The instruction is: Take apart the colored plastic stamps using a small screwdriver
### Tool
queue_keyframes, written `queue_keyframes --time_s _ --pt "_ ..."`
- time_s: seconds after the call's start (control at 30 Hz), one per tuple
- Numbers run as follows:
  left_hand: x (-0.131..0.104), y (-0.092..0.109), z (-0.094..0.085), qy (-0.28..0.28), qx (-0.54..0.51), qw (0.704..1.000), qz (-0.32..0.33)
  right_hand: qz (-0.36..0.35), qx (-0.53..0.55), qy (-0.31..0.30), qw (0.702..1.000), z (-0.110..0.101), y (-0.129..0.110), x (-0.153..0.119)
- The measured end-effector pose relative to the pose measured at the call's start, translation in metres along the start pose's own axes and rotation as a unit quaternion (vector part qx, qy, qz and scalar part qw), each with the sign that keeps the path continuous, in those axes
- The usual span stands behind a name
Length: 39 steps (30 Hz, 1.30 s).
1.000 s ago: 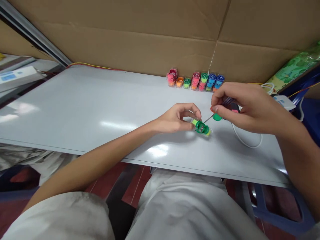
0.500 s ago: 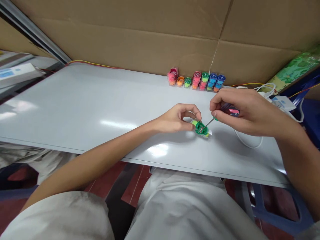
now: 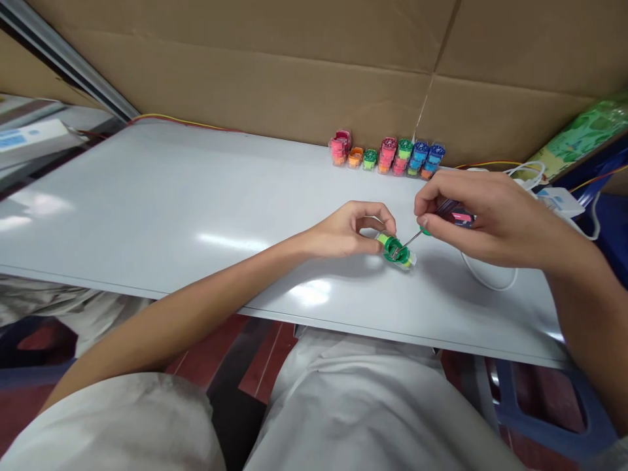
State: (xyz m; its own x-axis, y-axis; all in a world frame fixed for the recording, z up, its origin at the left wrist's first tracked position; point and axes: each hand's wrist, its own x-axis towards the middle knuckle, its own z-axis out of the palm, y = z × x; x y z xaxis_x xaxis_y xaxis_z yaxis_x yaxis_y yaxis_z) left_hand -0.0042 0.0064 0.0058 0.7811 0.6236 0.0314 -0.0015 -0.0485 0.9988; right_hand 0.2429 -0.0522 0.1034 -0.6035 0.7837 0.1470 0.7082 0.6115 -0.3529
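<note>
My left hand (image 3: 360, 229) is closed on the left end of a green pencil sharpener (image 3: 392, 250) with a clear shell, pinched between thumb and fingers just at the tabletop. A small metal piece shows in its middle. To the right, my right hand (image 3: 483, 219) is closed around a screwdriver (image 3: 411, 241) with a dark handle, partly hidden by the fingers. Its thin metal shaft slants down to the left, and the tip meets the metal part of the sharpener. A bit of green (image 3: 425, 230) shows by the right thumb; I cannot tell what it is.
Along the back of the white table (image 3: 147, 209) stand several sharpeners (image 3: 387, 154) in red, orange, green and blue, some stacked. A white cable (image 3: 490, 286) loops under my right wrist. White adapters (image 3: 562, 201) lie at the right. A cardboard wall (image 3: 275, 91) closes the back.
The view has shifted very slightly. Both hands keep their hold, and the screwdriver tip stays at the middle of the sharpener.
</note>
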Motion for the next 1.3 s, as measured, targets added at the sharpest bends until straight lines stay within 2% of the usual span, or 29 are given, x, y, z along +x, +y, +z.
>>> queue_keyframes --time_s 0.43,0.87,0.97,1.07,1.17,1.3 --pt "0.000 0.000 -0.001 -0.002 0.007 1.000 -0.003 -0.005 -0.008 -0.003 1.000 0.000 0.000 0.000" --pt "0.000 -0.007 0.001 -0.022 0.016 1.000 -0.005 -0.028 -0.006 -0.047 0.998 0.004 0.004 0.000" --pt "-0.002 -0.007 0.004 -0.033 0.060 0.998 0.002 -0.026 0.006 -0.092 0.995 0.002 0.007 -0.001" --pt "-0.007 -0.003 0.010 -0.047 0.158 0.986 0.034 -0.031 0.023 -0.126 0.991 0.001 0.009 -0.003" --pt "-0.011 0.002 0.018 -0.074 0.249 0.963 0.071 -0.043 0.029 -0.136 0.989 0.001 0.007 -0.006" --pt "-0.013 0.004 0.023 -0.112 0.304 0.942 0.087 -0.065 0.039 -0.128 0.989 0.002 0.004 -0.008"
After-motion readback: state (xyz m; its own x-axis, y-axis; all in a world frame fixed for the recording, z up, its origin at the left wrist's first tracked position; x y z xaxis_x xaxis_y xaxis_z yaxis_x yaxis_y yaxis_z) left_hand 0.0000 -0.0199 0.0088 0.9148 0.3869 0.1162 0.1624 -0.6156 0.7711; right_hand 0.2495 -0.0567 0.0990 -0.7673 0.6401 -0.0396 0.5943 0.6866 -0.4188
